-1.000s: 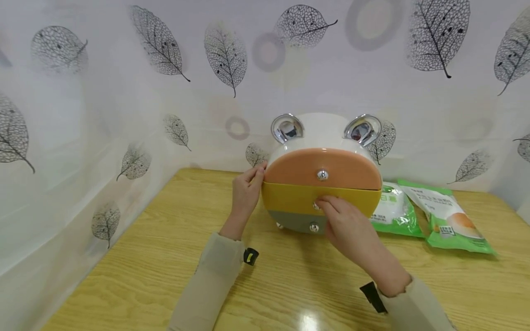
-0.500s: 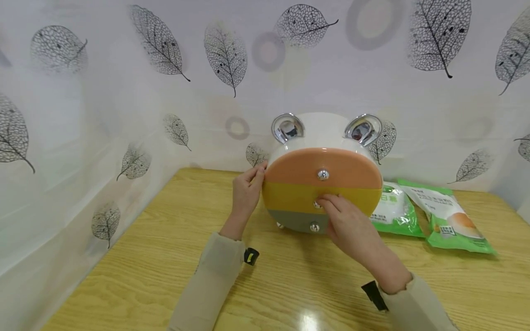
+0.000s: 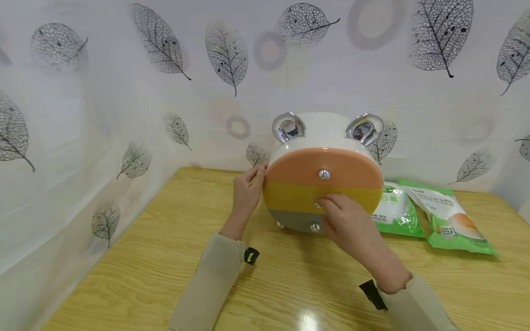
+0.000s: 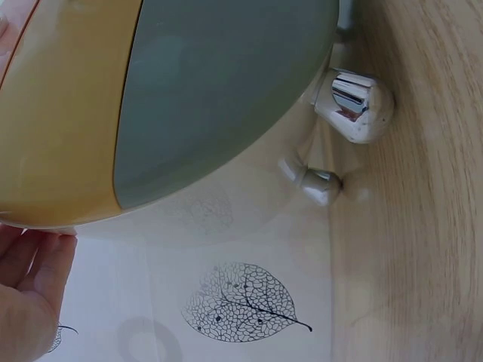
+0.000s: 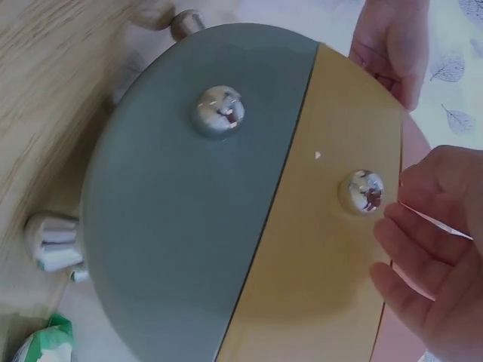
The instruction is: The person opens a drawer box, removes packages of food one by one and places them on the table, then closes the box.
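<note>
From my remote seat I see a rounded, glossy white cabinet point(image 3: 325, 126) with chrome ears point(image 3: 288, 128) standing on a yellowish wood-grain table point(image 3: 165, 257), right of centre in the head view. Its face is three stacked drawer fronts: a salmon-orange top drawer point(image 3: 290, 170), a mustard-yellow middle drawer point(image 3: 285, 197) and a grey-green bottom drawer point(image 5: 189, 196), each with a round shiny silver knob; in the head view the three look flush. The left hand point(image 3: 247, 193) rests at the cabinet's left side, its fingers held together and fairly straight, the tips against the white edge beside the salmon and yellow fronts. The right hand point(image 3: 349, 225) is at the yellow front, fingers loosely bent and a little apart; my right wrist view puts them just beside the middle knob point(image 5: 366, 191) rather than round it, and I cannot tell whether any fingertip touches it. Shiny silver feet point(image 4: 356, 107) carry the cabinet on the table. Beside it, on the right, lie two green-and-white printed plastic bags point(image 3: 451, 220), the nearer one partly behind the cabinet. Both forearms wear pale beige sleeves point(image 3: 209, 280), with a black strap point(image 3: 250, 256) near each wrist. Behind hangs a whitish cloth point(image 3: 103, 105) printed with dark skeleton leaves.
</note>
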{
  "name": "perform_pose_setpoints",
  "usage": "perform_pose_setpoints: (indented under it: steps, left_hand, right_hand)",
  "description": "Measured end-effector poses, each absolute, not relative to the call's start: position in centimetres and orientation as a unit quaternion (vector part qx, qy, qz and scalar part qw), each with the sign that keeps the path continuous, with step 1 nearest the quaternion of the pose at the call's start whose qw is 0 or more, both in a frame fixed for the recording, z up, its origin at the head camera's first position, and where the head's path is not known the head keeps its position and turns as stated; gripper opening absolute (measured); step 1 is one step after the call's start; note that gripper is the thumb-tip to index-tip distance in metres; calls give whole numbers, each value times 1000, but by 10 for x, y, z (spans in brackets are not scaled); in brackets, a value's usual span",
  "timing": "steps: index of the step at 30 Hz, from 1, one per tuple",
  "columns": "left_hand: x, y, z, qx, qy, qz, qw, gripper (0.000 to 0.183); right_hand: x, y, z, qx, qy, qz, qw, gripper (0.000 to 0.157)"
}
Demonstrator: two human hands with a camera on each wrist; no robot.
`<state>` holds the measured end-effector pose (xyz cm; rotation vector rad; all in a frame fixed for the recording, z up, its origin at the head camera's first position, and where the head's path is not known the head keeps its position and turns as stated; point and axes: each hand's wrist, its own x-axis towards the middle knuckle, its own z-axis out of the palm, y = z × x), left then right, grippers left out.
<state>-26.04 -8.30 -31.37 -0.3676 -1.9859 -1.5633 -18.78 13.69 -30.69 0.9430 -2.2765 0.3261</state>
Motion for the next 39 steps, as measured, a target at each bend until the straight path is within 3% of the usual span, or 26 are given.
perform_pose_setpoints:
  steps: [3,8,24,29,39]
  left_hand:
    - [-260,-83,-314,-141,-746,-581,294,24]
    - [-253,-81,-306,-139,-744,-586,289,24]
    - [-261,-83,-313,-136,-749,-581,286,25]
    - [-261,-83,-313,-137,-744,-587,286,25]
    - [-263,-81,-315,-138,-748,-575,302,25]
  right_hand:
    - [-187,134,-307,348,-874,117,318,26]
    - [-189,129,-313,327,-907,81,253,17]
    - [-195,128,-331,294,-950,60,88,13]
    - [-195,129,-331,302,-950,69,29,29]
    - [-198,128,-335,324,-941,95,20,28]
